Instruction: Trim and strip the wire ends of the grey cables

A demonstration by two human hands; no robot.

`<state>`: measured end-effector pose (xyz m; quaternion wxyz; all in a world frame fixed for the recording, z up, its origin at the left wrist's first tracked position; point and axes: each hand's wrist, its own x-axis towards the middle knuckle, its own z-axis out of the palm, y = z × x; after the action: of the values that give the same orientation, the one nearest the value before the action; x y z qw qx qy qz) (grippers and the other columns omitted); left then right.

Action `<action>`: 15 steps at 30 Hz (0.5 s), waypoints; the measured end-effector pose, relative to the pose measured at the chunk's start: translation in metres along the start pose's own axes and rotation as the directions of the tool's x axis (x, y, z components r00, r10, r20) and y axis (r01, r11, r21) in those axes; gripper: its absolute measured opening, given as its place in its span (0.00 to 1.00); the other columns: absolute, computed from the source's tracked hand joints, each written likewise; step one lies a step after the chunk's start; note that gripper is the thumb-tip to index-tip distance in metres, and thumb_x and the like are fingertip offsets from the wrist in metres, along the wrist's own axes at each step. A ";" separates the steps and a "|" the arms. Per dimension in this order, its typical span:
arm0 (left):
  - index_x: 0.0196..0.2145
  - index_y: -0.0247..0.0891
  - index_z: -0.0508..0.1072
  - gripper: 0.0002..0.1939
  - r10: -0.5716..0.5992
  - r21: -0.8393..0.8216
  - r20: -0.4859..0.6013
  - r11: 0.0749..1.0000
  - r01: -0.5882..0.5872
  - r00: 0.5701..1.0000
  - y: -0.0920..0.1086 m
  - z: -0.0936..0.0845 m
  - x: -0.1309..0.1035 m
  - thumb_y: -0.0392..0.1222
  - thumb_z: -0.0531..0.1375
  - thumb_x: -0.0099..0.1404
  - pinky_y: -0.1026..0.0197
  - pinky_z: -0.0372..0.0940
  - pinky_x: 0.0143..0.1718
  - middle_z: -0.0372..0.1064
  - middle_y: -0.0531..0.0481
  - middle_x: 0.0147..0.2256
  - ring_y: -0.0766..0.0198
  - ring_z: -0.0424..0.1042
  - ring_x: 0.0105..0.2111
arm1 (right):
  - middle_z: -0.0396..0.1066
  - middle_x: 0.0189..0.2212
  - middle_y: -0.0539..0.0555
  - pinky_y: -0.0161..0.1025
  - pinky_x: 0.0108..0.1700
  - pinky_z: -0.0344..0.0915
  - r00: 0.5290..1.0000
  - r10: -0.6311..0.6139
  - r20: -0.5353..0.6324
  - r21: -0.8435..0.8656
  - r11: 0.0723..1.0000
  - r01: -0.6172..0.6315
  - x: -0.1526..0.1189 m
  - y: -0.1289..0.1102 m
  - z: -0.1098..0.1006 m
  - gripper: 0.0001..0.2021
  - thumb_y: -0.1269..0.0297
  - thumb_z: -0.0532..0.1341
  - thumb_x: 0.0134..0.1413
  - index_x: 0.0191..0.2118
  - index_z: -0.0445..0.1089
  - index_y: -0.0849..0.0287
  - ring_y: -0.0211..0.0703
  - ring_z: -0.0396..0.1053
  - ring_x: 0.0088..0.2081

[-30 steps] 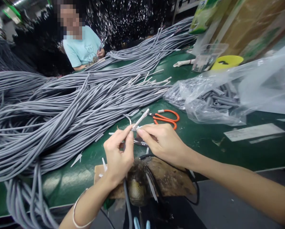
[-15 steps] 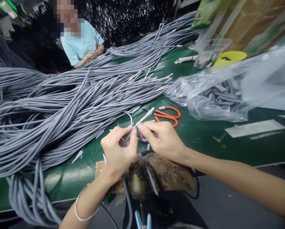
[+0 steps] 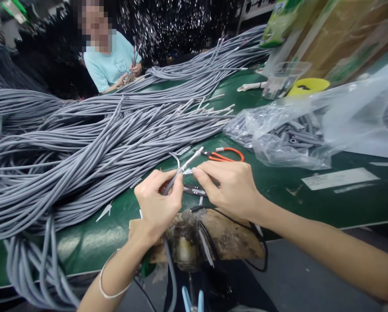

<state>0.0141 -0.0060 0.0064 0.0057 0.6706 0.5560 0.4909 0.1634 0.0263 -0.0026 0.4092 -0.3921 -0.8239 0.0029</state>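
Observation:
My left hand (image 3: 159,201) pinches a grey cable (image 3: 171,183) between thumb and forefinger. The cable's stripped white end (image 3: 193,158) points up and to the right, and a thin strip of jacket (image 3: 174,159) curls away beside it. Just right of that end is my right hand (image 3: 229,186), thumb and forefinger pressed together, apart from the cable. Whatever is in that pinch is too small to make out. Beneath the hands lies a dark pair of snips (image 3: 195,190), partly covered. Orange-handled scissors (image 3: 228,151) rest behind my right hand, which hides part of them.
Long grey cables (image 3: 92,151) cover the left of the green table (image 3: 265,195). A clear bag of short grey tubes (image 3: 298,134) lies right, near a yellow roll (image 3: 309,86) and plastic cup (image 3: 281,82). A motor-like device (image 3: 185,242) sits at the front edge. A person (image 3: 111,65) works opposite.
My right fingertips have drawn back to the right, off the cable's end, and my right hand now covers more of the scissors. The left hand keeps its grip, shifted slightly left.

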 end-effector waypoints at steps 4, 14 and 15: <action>0.26 0.32 0.76 0.04 0.042 0.029 -0.007 0.999 -0.041 0.999 0.002 0.000 0.000 0.34 0.61 0.56 0.69 0.55 0.18 0.65 0.54 0.17 0.74 0.57 0.16 | 0.66 0.16 0.49 0.34 0.24 0.45 0.999 0.003 0.036 -0.004 1.000 -0.003 0.000 0.000 0.002 0.19 0.65 0.51 0.60 0.19 0.65 0.62 0.32 0.59 0.19; 0.27 0.33 0.76 0.04 0.093 0.071 0.033 0.993 -0.095 0.995 0.002 0.000 -0.001 0.34 0.60 0.57 0.68 0.56 0.19 0.66 0.54 0.17 0.73 0.58 0.16 | 0.68 0.18 0.50 0.34 0.25 0.47 0.994 0.038 0.102 0.054 0.998 -0.044 0.000 0.001 0.001 0.19 0.65 0.50 0.61 0.20 0.67 0.62 0.32 0.60 0.19; 0.27 0.33 0.76 0.04 0.090 0.069 0.031 0.993 -0.092 0.995 0.002 0.000 -0.001 0.34 0.60 0.57 0.68 0.56 0.19 0.65 0.54 0.17 0.73 0.58 0.16 | 0.67 0.17 0.50 0.34 0.25 0.48 0.994 0.041 0.106 0.057 0.997 -0.047 0.000 0.001 0.001 0.19 0.65 0.50 0.61 0.20 0.67 0.62 0.32 0.60 0.19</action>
<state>0.0158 -0.0075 0.0070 -0.0323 0.7018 0.5418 0.4614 0.1638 0.0272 -0.0034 0.3768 -0.3972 -0.8349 0.0567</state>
